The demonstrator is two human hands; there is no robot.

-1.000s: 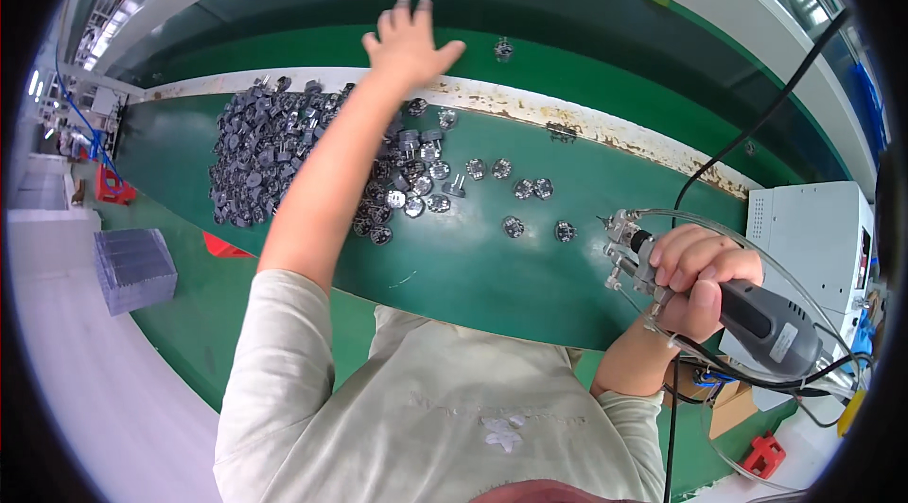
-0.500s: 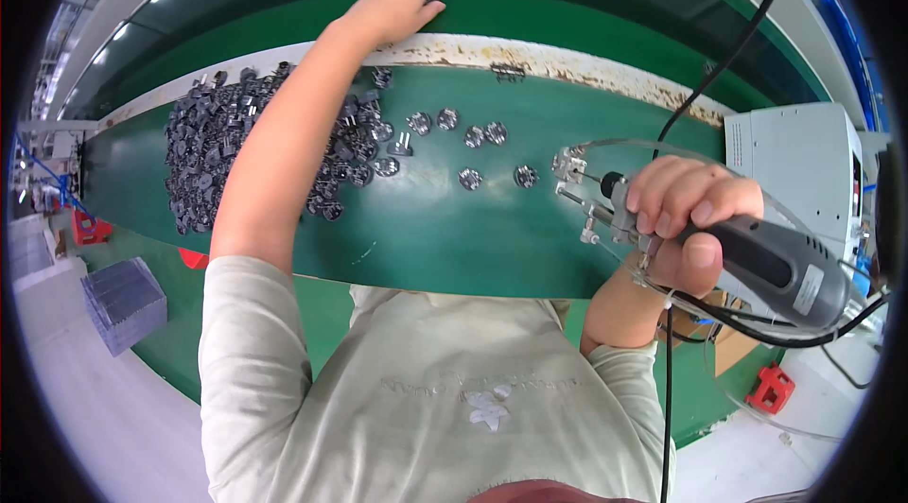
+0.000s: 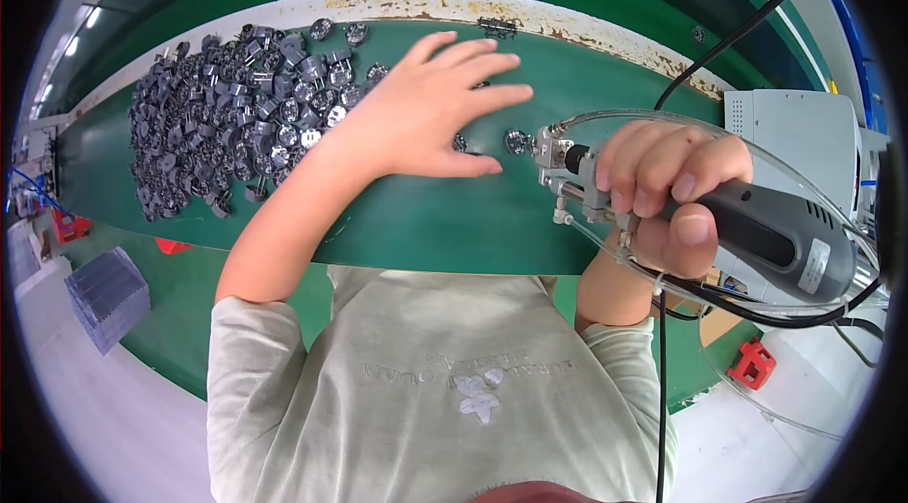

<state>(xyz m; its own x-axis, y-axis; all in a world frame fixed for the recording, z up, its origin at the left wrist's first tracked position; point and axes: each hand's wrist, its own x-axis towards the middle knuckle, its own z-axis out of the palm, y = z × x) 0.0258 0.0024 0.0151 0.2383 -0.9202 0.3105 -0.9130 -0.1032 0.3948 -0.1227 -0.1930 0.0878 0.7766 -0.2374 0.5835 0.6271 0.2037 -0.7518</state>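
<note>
My left hand [image 3: 440, 111] is spread palm down over the green table, holding nothing. Small round black plug parts with metal inside lie under and around it; one plug part [image 3: 460, 142] shows beside the thumb, and others are partly hidden by the fingers. In my right hand [image 3: 667, 186] is a grey and black electric screwdriver [image 3: 771, 240], fingers wrapped round its body. Its metal head [image 3: 558, 158], with clear hoses attached, sits right beside another round plug part [image 3: 517, 141]; whether they touch, I cannot tell.
A big heap of black plug parts [image 3: 203, 115] covers the table's left side. Behind runs a worn white ledge [image 3: 397, 4], with a dark strip-like piece [image 3: 497, 27] near it. A pale machine box [image 3: 790, 130] stands at right. Black cable [image 3: 747, 26] hangs near the screwdriver.
My left hand has come back from beyond the white ledge to over the loose parts, its fingers now spread. The screwdriver head has shifted slightly left, close to a plug part.
</note>
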